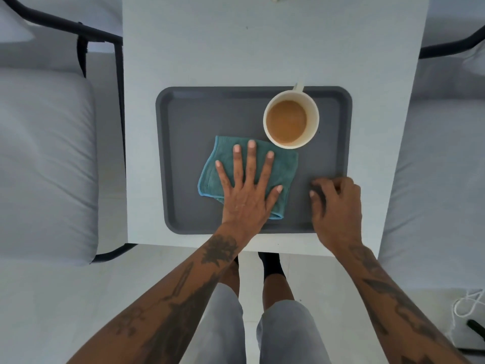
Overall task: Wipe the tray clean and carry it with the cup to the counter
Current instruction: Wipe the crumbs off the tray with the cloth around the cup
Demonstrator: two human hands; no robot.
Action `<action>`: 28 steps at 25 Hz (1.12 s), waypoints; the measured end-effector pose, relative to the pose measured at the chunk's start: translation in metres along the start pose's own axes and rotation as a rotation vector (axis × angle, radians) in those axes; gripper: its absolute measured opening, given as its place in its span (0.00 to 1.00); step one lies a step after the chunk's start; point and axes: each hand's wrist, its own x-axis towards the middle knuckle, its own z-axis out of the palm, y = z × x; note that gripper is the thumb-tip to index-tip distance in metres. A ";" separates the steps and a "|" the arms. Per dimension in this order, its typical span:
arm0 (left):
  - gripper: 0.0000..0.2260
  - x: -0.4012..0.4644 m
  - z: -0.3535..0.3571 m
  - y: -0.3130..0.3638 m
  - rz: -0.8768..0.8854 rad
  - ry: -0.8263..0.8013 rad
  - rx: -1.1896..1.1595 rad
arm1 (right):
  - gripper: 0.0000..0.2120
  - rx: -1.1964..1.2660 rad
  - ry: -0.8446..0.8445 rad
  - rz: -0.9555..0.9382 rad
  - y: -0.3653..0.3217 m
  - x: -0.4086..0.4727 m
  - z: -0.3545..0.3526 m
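A dark grey tray (189,114) lies on a white table. A white cup (313,119) of light brown drink stands upright in the tray's far right part, its handle pointing away from me. A folded teal cloth (284,166) lies in the middle of the tray, just in front of the cup. My left hand (246,187) presses flat on the cloth with fingers spread. My right hand (337,206) rests on the tray's near right corner, fingers curled over the rim there; the corner itself is hidden under it.
The white table (262,48) is narrow, its near edge just in front of the tray. Grey cushioned seats with black metal frames (47,158) stand on both sides. My legs and feet are below the table edge on a white floor.
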 end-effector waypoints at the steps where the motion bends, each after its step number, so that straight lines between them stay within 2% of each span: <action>1: 0.29 0.000 0.001 0.000 0.040 0.003 -0.002 | 0.09 -0.022 -0.006 0.000 0.000 0.005 0.004; 5: 0.25 -0.005 0.001 -0.020 0.135 0.028 0.016 | 0.08 -0.087 -0.041 0.009 0.005 0.019 0.002; 10: 0.25 -0.016 -0.004 -0.062 -0.137 0.066 -0.013 | 0.05 -0.109 -0.063 -0.033 0.009 0.026 -0.001; 13: 0.25 -0.002 -0.011 -0.083 -0.196 0.059 -0.027 | 0.05 -0.084 -0.096 -0.139 0.019 0.030 -0.002; 17: 0.24 0.041 -0.019 -0.072 -0.062 0.082 -0.071 | 0.05 -0.046 -0.159 -0.236 0.027 0.035 -0.005; 19: 0.24 0.057 -0.022 -0.058 0.047 0.058 -0.066 | 0.04 -0.057 -0.175 -0.231 0.025 0.036 -0.006; 22: 0.25 0.040 -0.019 -0.060 0.095 0.027 -0.006 | 0.04 -0.075 -0.197 -0.200 0.019 0.037 -0.009; 28: 0.25 -0.065 -0.008 -0.093 -0.193 0.006 -0.062 | 0.06 -0.112 -0.251 -0.125 0.011 0.038 -0.013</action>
